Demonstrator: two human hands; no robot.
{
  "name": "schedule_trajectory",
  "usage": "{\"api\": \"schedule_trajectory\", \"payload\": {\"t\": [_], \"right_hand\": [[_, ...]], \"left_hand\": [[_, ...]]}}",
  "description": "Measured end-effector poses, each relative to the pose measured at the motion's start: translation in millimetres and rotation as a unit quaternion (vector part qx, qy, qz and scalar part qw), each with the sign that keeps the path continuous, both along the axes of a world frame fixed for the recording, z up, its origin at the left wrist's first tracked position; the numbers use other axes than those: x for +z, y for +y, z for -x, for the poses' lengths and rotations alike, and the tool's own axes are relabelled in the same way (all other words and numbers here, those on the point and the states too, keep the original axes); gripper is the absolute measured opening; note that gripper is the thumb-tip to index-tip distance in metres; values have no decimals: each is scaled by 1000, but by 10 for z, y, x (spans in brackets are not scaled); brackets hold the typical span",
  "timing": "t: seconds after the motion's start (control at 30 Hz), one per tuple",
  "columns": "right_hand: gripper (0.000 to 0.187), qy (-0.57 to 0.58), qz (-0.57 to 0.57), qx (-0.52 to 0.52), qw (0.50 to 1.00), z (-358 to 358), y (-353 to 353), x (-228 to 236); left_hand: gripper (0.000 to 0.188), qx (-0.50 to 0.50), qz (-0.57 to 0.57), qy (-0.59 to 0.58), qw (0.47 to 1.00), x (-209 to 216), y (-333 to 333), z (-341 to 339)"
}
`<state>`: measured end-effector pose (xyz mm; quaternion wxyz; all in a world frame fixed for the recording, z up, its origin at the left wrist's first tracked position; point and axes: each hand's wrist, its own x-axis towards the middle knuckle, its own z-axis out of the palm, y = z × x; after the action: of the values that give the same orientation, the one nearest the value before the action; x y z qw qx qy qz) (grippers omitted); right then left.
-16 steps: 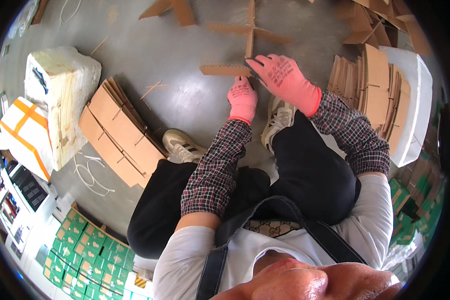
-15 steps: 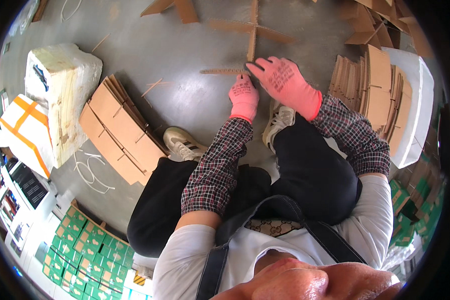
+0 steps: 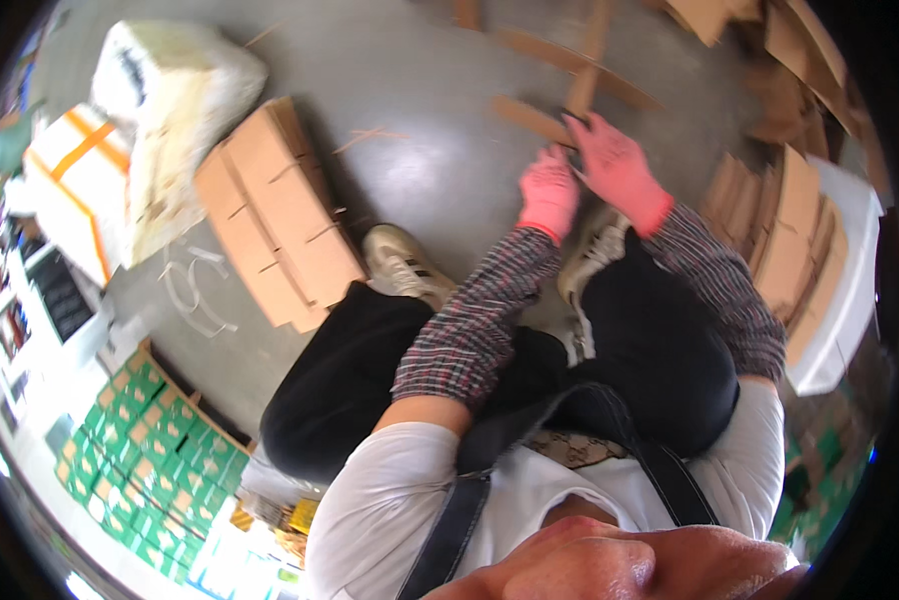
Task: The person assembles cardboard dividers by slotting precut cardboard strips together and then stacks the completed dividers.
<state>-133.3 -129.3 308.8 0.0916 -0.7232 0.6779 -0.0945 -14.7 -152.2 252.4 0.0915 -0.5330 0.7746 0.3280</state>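
Both hands wear pink gloves with dark undersides, and checked sleeves cover the forearms. On the floor ahead lies a slotted cardboard divider (image 3: 582, 90), its strips crossing one another. My left hand (image 3: 550, 192) closes on the near strip (image 3: 532, 117) of it, close to where the strips meet. Just to the right, my right hand (image 3: 620, 168) grips the same junction, its fingers over the cardboard and the thumb side toward the left hand. The gloves hide the exact joint, and motion blurs the fingers a little.
Left of my shoes stands a stack of slotted cardboard sheets (image 3: 275, 210), with a foam block (image 3: 175, 120) behind it. More cardboard sheets (image 3: 790, 230) lean by a white foam box (image 3: 850, 280) on the right. Assembled dividers (image 3: 780, 90) pile at far right. Green boxes (image 3: 155, 450) are stacked at lower left.
The whole view has turned, so floor items sit shifted right and tilted. Both hands stay at the divider's junction, and the near strip now slants.
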Motion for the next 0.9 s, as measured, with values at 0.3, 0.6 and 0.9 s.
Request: {"api": "schedule_trajectory", "payload": {"t": [0.3, 0.6, 0.9], "right_hand": [[52, 116, -189, 22, 975, 103, 232, -506], [50, -31, 3, 96, 995, 242, 168, 1355], [47, 105, 382, -134, 908, 762, -1367, 2930]], "left_hand": [[27, 5, 1, 57, 998, 7, 83, 116], [38, 154, -293, 535, 777, 1012, -978, -1536], [41, 328, -349, 477, 737, 799, -479, -840]]}}
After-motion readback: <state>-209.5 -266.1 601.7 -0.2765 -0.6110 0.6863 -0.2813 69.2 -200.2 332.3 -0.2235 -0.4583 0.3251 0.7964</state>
